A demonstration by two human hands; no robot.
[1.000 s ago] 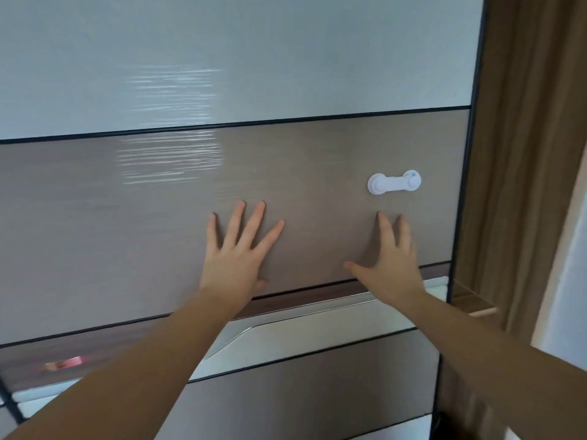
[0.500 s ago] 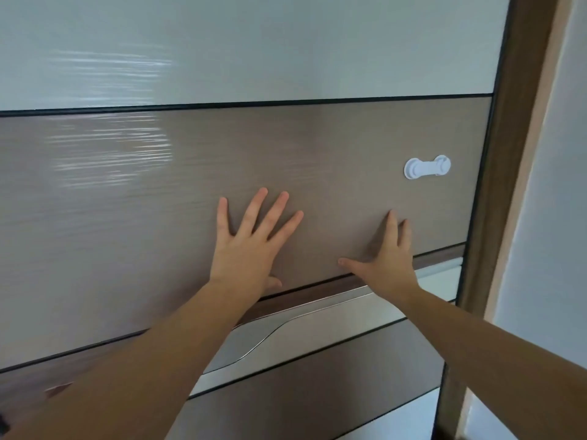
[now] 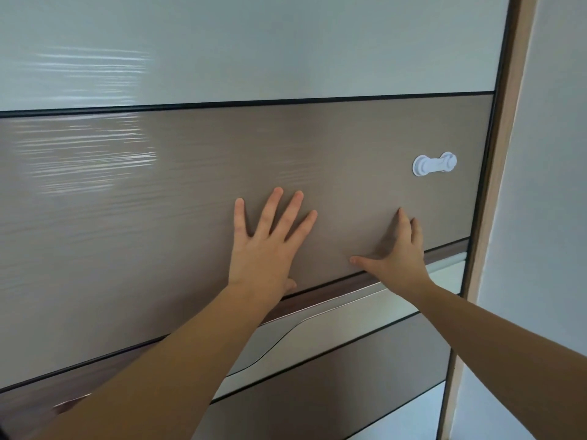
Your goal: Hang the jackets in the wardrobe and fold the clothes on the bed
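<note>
Both hands are pressed flat, fingers straight and grasping nothing, against the wardrobe door [image 3: 190, 192]: left hand [image 3: 266, 249], right hand [image 3: 400, 255]. A white child-lock latch [image 3: 434, 164] is fixed beyond, near the wooden frame [image 3: 505, 154].

Wardrobe door [image 3: 190, 201]: taupe w/ fine horiz. grain, pale grey panel above, black dividing lines. Latch [image 3: 434, 164] white. Frame [image 3: 495, 185] light wood.

no readable text, labels or signs anywhere
</note>
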